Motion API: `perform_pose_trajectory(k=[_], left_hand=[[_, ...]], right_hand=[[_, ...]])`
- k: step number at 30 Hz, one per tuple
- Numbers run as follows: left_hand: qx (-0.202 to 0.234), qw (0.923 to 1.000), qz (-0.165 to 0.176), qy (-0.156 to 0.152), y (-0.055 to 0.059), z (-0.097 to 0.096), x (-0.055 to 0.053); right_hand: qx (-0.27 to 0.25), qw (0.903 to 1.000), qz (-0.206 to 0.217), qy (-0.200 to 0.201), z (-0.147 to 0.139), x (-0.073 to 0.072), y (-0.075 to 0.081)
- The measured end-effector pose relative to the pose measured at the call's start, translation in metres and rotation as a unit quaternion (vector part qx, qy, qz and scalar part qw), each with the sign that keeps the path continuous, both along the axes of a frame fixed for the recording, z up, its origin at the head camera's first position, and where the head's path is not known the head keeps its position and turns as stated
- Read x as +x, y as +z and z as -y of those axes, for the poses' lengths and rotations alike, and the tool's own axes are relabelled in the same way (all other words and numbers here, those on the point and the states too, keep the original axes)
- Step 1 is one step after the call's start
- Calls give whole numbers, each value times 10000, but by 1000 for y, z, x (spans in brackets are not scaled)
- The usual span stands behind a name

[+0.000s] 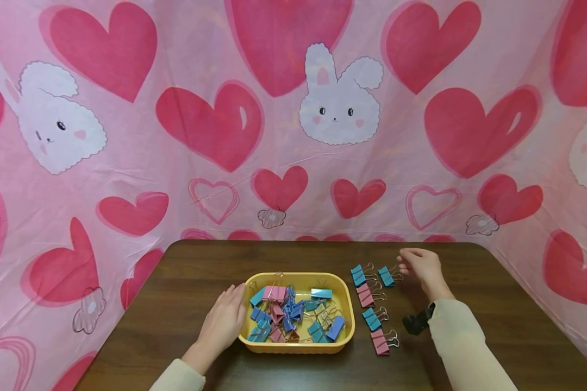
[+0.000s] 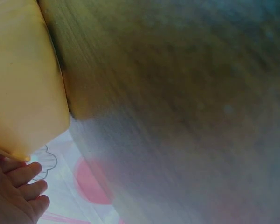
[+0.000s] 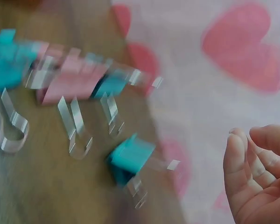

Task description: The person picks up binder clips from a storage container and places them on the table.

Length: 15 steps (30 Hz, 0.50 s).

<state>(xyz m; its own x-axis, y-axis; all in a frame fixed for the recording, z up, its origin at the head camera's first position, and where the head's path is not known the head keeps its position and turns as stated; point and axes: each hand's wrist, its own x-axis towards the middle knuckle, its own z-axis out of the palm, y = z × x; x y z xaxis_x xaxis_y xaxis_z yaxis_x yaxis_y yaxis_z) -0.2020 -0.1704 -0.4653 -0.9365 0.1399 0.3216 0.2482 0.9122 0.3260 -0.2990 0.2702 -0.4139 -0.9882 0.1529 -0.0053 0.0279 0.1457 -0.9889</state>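
My left hand (image 1: 222,319) rests against the left side of a yellow plastic bin (image 1: 298,348); its fingers (image 2: 30,189) touch the bin near the rim in the left wrist view. To the right, my right hand (image 1: 423,270) hovers with loosely bent fingers, thumb and index apart, holding nothing. Closest to it lies a teal binder clip (image 1: 386,276), a small gap away in the right wrist view. Left of that clip runs a column of teal and pink binder clips, with a teal one (image 1: 358,275) at the far end and a pink one (image 1: 380,343) nearest.
Inside the bin lie several jumbled binder clips, among them a pink one (image 1: 275,294) and a blue one (image 1: 336,328). A dark wooden table (image 1: 176,309) carries everything. Behind its far edge hangs a pink cloth (image 1: 293,152) printed with hearts and rabbits. A black strap (image 1: 416,323) circles the right wrist.
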Motion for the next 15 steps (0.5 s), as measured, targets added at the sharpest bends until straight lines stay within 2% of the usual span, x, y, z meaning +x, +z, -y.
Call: perform_pose_trajectory(k=[6,15], left_hand=[[31,10000,41,8,1,0,0],[40,10000,16,21,0,0,1]], right_hand=[[185,9982,-362,434,32,5,26],[486,9890,-477,1315,88,25,39]])
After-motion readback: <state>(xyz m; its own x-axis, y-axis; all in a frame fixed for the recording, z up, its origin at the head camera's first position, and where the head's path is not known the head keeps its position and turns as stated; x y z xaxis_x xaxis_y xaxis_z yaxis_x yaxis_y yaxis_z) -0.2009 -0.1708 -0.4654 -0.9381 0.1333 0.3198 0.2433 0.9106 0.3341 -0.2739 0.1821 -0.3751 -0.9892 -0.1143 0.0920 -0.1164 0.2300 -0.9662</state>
